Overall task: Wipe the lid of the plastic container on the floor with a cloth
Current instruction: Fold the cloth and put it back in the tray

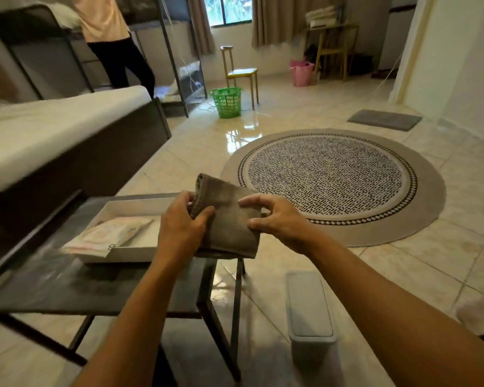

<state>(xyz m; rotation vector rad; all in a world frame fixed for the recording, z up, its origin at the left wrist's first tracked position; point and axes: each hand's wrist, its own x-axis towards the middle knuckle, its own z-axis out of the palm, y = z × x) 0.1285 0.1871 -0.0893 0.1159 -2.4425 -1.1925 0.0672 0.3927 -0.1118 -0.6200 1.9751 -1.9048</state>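
Centrally, a folded grey-brown cloth [225, 219] is held in the air between both hands, above the near corner of a dark low desk [67, 291]. Left hand [183, 223]: grip closed on the cloth's left edge, thumb lying across its upper face and fingers curled behind the fold. Right hand [274, 219]: grip pinching the cloth's right edge between thumb and fingertips, the remaining fingers spread and slightly raised. Both forearms enter from the lower edge of the view.

Plastic container [310, 344]: stands on the tiled floor [403, 275] below and to the right of the hands, just beside the desk's right legs. Its pale grey lid [308, 305] is seated on top and is well apart from the cloth; neither hand touches it.

On the desk, a shallow white tray [129, 251] holds a flat, pale packet [109, 236]. A round patterned rug [333, 185] lies on the floor beyond the hands. Farther back stand a green basket [227, 103], a yellow-seated chair [242, 72] and a pink basket [301, 72]. A bed [53, 129] runs along the left, and a second person [112, 43] stands at a bunk frame behind it.
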